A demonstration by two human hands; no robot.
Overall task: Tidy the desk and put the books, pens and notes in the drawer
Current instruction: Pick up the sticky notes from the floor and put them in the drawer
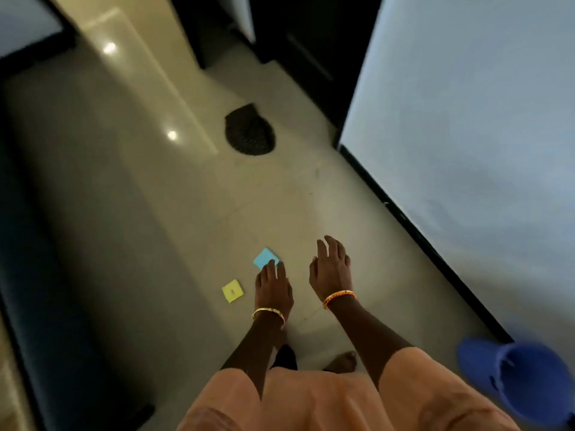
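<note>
Two square paper notes lie on the pale glossy tiled floor [130, 188]: a light blue sticky note [264, 257] and, near it to the left, a yellow sticky note [232, 290]. The left hand [273, 290] reaches down with straight fingers over the blue note's near corner, seemingly touching it. The right hand [331, 272] hangs relaxed, holding nothing. A dark-skirted blue wall [466, 135] bounds the right side; open floor runs ahead to a dark oval mat [249, 130].

notes: 2 (blue note [265, 258], yellow note [232, 291]) | hands: 2 | mat [250, 129]: 1 | shoe [525, 384]: 1
</note>
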